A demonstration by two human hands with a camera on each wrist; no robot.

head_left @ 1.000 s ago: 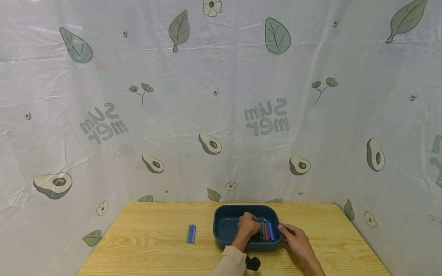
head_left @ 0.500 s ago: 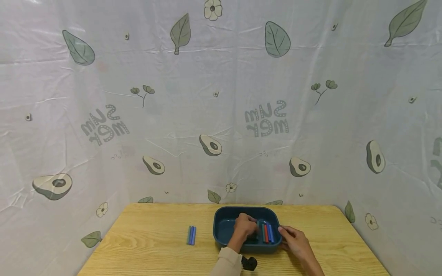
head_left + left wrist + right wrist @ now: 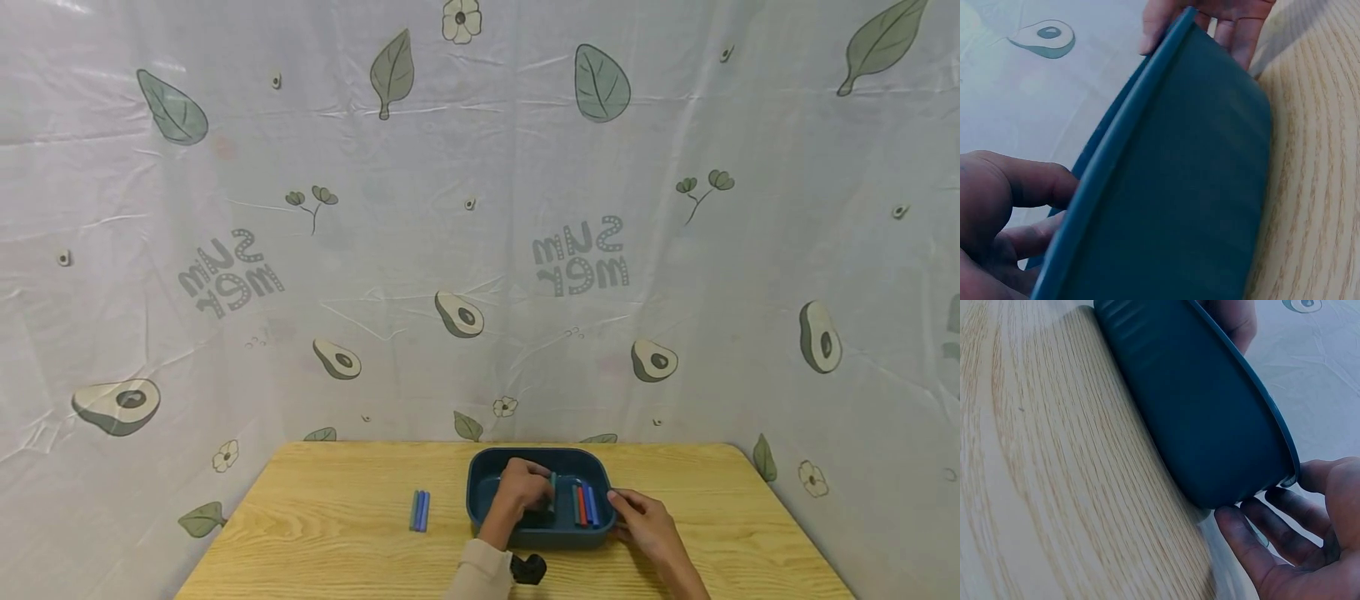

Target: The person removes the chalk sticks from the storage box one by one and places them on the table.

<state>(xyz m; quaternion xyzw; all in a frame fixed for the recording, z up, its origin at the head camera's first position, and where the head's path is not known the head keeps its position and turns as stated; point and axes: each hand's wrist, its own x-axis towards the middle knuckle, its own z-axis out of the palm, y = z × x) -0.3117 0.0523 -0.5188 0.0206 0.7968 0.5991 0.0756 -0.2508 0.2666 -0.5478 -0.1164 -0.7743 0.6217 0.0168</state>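
Observation:
My left hand (image 3: 522,486) reaches down into a dark blue-green rectangular box (image 3: 543,537), fingers curled at a slim green stick (image 3: 553,485) that stands out beside the fingertips. In the left wrist view the near wall hides those fingertips. To the right inside the box lie a green stick, a red stick (image 3: 582,505) and blue sticks (image 3: 592,506), side by side. My right hand (image 3: 645,521) grips the box's right end. The right wrist view shows its thumb (image 3: 1317,475) at the rim and its fingers against the outside wall.
Left of the box, a small row of green and blue sticks (image 3: 420,510) lies on the wood-grain table (image 3: 337,508). Behind the table hangs a pale curtain (image 3: 405,250) printed with leaves and avocados. A black device (image 3: 528,569) sits at the left wrist.
My left hand has shifted left inside the box, with the green stick moving away from the row of sticks there. The right hand keeps its place on the box's end.

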